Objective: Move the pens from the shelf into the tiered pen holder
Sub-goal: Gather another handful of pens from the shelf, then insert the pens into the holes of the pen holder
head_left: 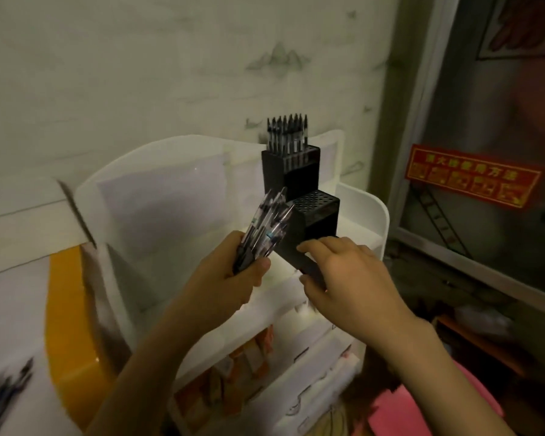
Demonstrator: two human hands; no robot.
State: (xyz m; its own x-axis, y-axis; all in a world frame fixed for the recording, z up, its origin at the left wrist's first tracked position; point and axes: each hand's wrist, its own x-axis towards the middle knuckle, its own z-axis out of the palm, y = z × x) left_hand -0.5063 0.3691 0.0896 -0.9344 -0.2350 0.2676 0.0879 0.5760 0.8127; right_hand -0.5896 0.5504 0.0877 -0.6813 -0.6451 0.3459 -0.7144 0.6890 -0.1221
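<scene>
Pens [266,226] were the matter at hand, a bundle of clear-barrelled ones with dark grips, gripped in the left hand [233,278]. Its fingers and thumb were curled round the lower ends of the bundle, and the tips fanned up and to the right, just beside the middle step of the tiered pen holder [315,212].

In the head view, that holder was black and stepped and stood on top of a white shelf unit [359,243] against a pale wall [139,73]. Its highest tier held a packed row of upright pens [287,133]. The perforated top of the middle tier showed open holes. The lowest tier was mostly hidden by the right hand [343,275].

The right hand lay at the holder's front lower corner with its fingers curled and its thumb below; it seemed to hold the black edge, though motion blur made the exact contact hard to tell.

More pens [4,388] lay loose on a white surface at the lower left, well apart from the holder. An orange object [66,341] sat beside the shelf unit. Coloured packets [249,366] filled its lower compartments. A red sign [472,179] with yellow characters hung on a dark panel to the right.
</scene>
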